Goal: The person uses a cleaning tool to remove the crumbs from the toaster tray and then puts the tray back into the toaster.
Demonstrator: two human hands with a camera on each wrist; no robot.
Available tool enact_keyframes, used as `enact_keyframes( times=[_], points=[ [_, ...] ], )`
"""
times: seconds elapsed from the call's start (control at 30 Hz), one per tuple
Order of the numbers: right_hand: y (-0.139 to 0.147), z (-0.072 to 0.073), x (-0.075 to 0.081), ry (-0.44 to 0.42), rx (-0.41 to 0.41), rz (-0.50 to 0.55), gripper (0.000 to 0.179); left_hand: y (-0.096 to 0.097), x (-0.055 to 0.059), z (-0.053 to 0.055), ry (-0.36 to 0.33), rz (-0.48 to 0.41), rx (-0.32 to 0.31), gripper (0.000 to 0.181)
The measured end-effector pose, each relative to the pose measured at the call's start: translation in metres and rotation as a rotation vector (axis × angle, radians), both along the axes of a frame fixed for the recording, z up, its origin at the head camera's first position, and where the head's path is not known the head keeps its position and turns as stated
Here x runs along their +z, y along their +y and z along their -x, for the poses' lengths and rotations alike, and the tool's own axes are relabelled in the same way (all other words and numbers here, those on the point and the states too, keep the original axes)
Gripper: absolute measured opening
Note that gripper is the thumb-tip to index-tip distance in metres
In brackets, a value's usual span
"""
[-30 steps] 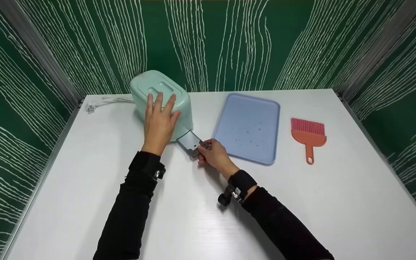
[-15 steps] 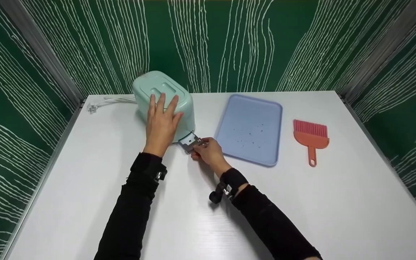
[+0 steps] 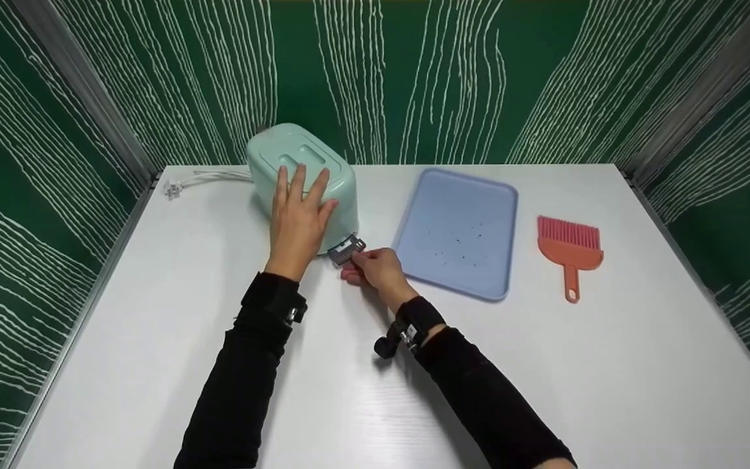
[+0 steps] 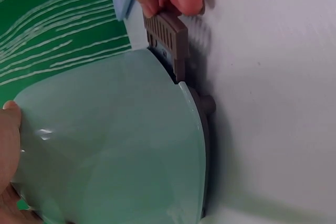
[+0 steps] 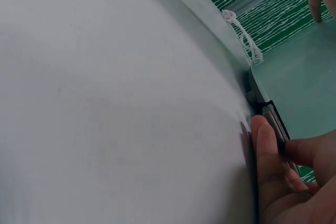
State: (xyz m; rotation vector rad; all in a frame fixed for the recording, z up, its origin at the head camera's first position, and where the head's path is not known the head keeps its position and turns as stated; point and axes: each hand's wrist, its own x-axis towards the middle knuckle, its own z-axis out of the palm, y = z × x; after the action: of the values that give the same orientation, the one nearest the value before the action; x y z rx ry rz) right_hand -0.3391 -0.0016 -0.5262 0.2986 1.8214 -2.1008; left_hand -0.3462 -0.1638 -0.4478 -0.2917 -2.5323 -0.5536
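Note:
A mint-green toaster (image 3: 338,170) stands at the back left of the table. My left hand (image 3: 297,228) rests on its top with the fingers spread and fairly straight. At the toaster's near lower end, the dark ribbed handle of a crumb tray (image 3: 345,251) sticks out a short way; most of the tray is hidden inside. My right hand (image 3: 380,270) pinches that handle between thumb and fingers, close above the table. In the left wrist view the crumb tray (image 4: 170,32) shows its ribbed edge just outside the toaster wall.
Right of the toaster lies a blue rectangular tray (image 3: 463,212) with dark crumbs scattered on it. Further right is an orange hand brush (image 3: 570,254) with pink bristles. A white cord and plug (image 3: 173,189) lie behind the toaster at the left. Green patterned walls surround the table.
The crumb tray has slid into the toaster, from its metal sheet showing to only the handle showing. My right hand has moved with it toward the toaster. My left hand stays on top.

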Motion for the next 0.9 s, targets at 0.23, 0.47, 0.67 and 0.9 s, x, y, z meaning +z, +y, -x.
enact_keyframes(
  times=[0.23,0.47,0.67,0.9],
  points=[
    [-0.005,0.003,-0.001,0.003,0.011,-0.006,0.024,-0.001,-0.002,0.001,-0.003,-0.008,-0.001,0.054],
    [-0.011,0.007,-0.003,0.015,-0.008,-0.008,0.021,-0.001,-0.003,0.002,0.000,-0.012,-0.012,0.053],
    [-0.013,0.010,-0.003,0.040,-0.025,-0.005,0.020,-0.001,-0.003,0.003,0.008,-0.014,-0.020,0.052],
    [-0.016,0.010,-0.004,0.054,-0.038,0.005,0.019,-0.003,-0.003,0.002,0.012,-0.009,-0.018,0.052]
  ],
)
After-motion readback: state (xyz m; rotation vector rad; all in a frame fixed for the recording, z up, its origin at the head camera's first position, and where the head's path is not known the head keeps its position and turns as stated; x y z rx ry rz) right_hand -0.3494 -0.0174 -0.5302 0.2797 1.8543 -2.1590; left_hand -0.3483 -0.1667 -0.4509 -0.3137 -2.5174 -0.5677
